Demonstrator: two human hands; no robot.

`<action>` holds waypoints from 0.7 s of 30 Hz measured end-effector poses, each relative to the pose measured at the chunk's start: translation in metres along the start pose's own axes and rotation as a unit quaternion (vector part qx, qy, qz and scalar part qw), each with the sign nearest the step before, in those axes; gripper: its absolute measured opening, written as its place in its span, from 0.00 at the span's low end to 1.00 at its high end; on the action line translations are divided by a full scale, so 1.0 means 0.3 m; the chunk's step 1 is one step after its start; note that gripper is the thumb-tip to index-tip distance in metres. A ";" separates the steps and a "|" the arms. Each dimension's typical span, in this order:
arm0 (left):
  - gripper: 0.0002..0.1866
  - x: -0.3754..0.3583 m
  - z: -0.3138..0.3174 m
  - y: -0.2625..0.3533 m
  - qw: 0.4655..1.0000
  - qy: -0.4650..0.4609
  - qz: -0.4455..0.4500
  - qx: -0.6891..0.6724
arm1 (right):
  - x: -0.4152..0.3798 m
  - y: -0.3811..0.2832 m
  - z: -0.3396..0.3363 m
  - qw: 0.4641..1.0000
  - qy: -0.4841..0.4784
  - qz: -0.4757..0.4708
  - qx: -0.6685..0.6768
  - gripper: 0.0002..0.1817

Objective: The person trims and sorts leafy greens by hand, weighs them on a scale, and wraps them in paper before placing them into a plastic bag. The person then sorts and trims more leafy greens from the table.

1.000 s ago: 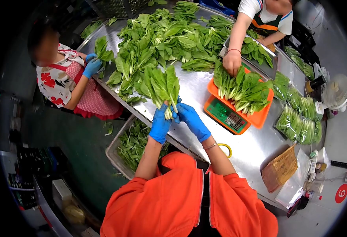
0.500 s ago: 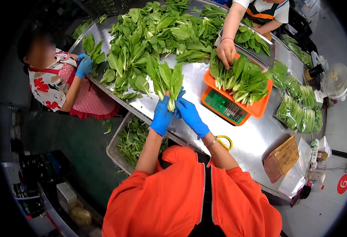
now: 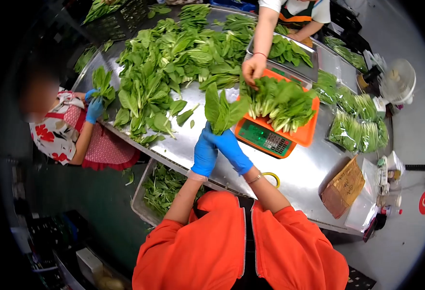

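Both my hands wear blue gloves and meet over the front of the steel table [image 3: 299,169]. Between them stands a small bunch of leafy greens [image 3: 222,113], leaves up, its stems hidden by the gloves. My left hand [image 3: 205,153] is closed around the lower end. My right hand [image 3: 229,149] crosses over from the right and is closed on the same bunch. Just beyond to the right, an orange scale [image 3: 263,139] carries a pile of greens [image 3: 285,104], which a co-worker's bare hand [image 3: 254,68] touches. A large heap of loose greens [image 3: 159,67] covers the table's far left.
At left, a co-worker in blue gloves holds some greens [image 3: 103,84]. A bin of leaves [image 3: 161,188] sits below the table edge. Yellow tape [image 3: 273,179] lies by my right wrist. Bagged greens [image 3: 352,130], a cardboard piece [image 3: 343,188] and a fan [image 3: 398,82] stand right.
My hands have come together and shifted slightly right with the greens, now nearer the scale. The bunch looks smaller, its stems covered. The whole view has shifted a little.
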State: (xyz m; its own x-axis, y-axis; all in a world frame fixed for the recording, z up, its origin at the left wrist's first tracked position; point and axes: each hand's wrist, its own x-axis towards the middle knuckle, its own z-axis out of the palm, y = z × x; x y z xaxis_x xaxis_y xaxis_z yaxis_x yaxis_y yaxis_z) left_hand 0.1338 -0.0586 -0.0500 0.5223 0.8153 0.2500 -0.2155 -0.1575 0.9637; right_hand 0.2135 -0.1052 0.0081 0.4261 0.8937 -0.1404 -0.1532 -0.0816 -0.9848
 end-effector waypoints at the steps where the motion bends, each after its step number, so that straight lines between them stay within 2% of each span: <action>1: 0.19 0.003 0.005 0.045 0.985 -0.033 -0.017 0.166 | 0.015 0.019 0.005 1.000 0.008 -0.001 0.000 0.31; 2: 0.21 0.008 0.009 0.068 0.942 -0.063 -0.031 0.327 | 0.039 0.053 0.001 0.995 0.028 0.013 0.096 0.27; 3: 0.27 0.018 0.019 0.081 0.901 -0.106 -0.063 0.415 | 0.046 0.059 -0.008 0.980 0.046 0.027 0.190 0.24; 4: 0.27 0.021 0.023 0.100 0.903 -0.109 -0.061 0.412 | 0.048 0.064 -0.023 0.981 0.050 0.025 0.188 0.24; 6: 0.31 0.010 0.014 0.146 0.967 -0.072 -0.021 0.245 | 0.039 0.064 -0.040 0.943 0.040 0.050 0.328 0.19; 7: 0.34 0.018 -0.010 0.126 0.989 -0.092 -0.049 0.108 | 0.024 0.035 -0.052 0.937 0.005 0.055 0.345 0.17; 8: 0.34 0.022 -0.037 0.113 0.989 -0.092 -0.050 0.108 | 0.026 0.046 -0.054 0.937 0.006 0.056 0.345 0.17; 10: 0.36 0.033 -0.083 0.106 0.961 -0.124 -0.248 -0.011 | 0.033 0.057 -0.053 0.975 0.014 0.010 0.221 0.17; 11: 0.30 0.035 -0.091 0.105 0.959 -0.135 -0.248 -0.028 | 0.013 0.060 -0.063 0.991 -0.009 0.031 0.130 0.17; 12: 0.30 0.042 -0.099 0.131 0.958 -0.141 -0.247 -0.032 | -0.006 0.059 -0.068 0.994 -0.028 0.023 0.099 0.18; 14: 0.21 0.049 -0.136 0.190 0.903 -0.231 -0.346 -0.105 | -0.011 0.098 -0.071 0.998 -0.054 0.006 0.039 0.19; 15: 0.16 0.036 -0.148 0.171 0.900 -0.243 -0.334 -0.136 | -0.021 0.080 -0.066 0.998 -0.049 0.007 0.038 0.19; 17: 0.16 0.010 -0.151 0.142 0.882 -0.280 -0.351 -0.141 | -0.039 0.036 -0.060 0.987 -0.113 0.101 0.045 0.20; 18: 0.17 0.001 -0.145 0.131 0.865 -0.310 -0.367 -0.145 | -0.046 0.011 -0.059 0.985 -0.120 0.114 0.042 0.22; 20: 0.14 0.000 -0.118 0.110 0.876 -0.281 -0.358 -0.163 | -0.036 -0.045 -0.081 0.985 -0.147 0.085 -0.041 0.24; 21: 0.13 0.004 -0.107 0.117 0.871 -0.251 -0.357 -0.226 | -0.030 -0.051 -0.105 0.980 -0.073 -0.023 -0.185 0.23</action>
State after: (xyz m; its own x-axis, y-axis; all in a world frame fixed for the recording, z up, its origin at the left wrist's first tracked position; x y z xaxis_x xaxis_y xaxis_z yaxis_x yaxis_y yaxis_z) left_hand 0.1003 -0.0452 -0.0188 0.9267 0.2507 -0.2798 0.0696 0.6172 0.7837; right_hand 0.2401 -0.1261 0.0213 0.2886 0.9517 -0.1050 0.2084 -0.1695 -0.9632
